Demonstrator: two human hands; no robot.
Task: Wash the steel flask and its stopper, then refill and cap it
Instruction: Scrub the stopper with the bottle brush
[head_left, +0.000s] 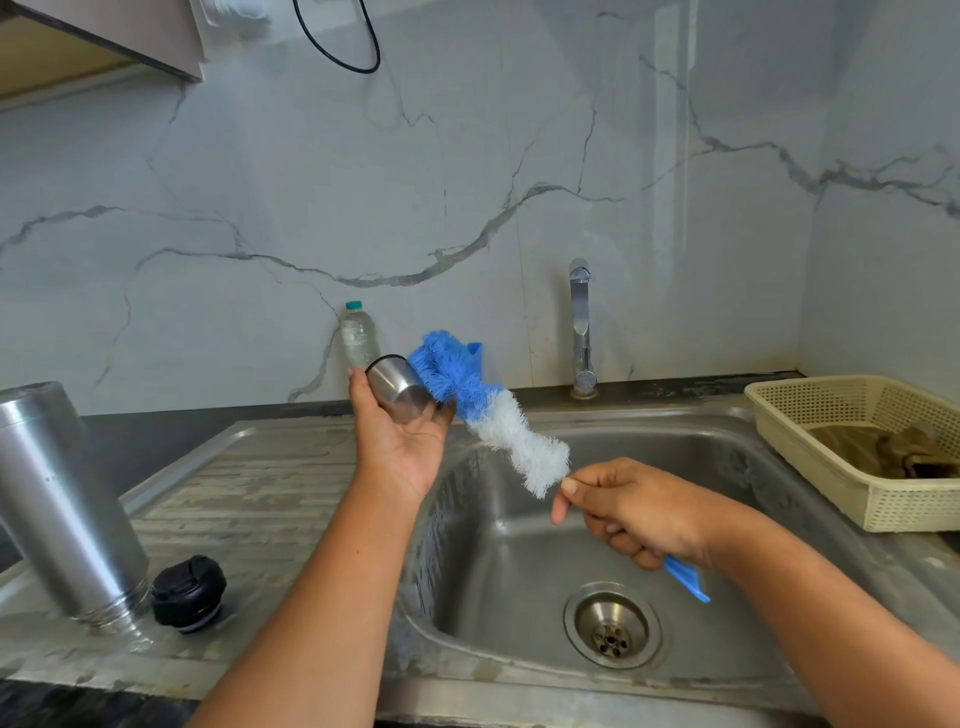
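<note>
The steel sink (493, 545) is set into the dark bench (130, 436), and on its ribbed drainboard (249, 493) at the left the steel flask (57, 499) stands mouth down, threaded neck against the metal. A cream basket (769, 410) holding a brown cloth (893, 452) sits to the right of the basin. Above the basin, the left hand (400, 441) curls around a small steel cup (397, 387), its open end facing away. The right hand (634, 509) is clamped on the blue handle of a bottle brush (488, 410), whose blue bristles touch the cup's side. The black stopper (188, 592) lies just beside the flask's neck. A clear plastic bottle (358, 335) and the tap (581, 327) stand by the wall.
</note>
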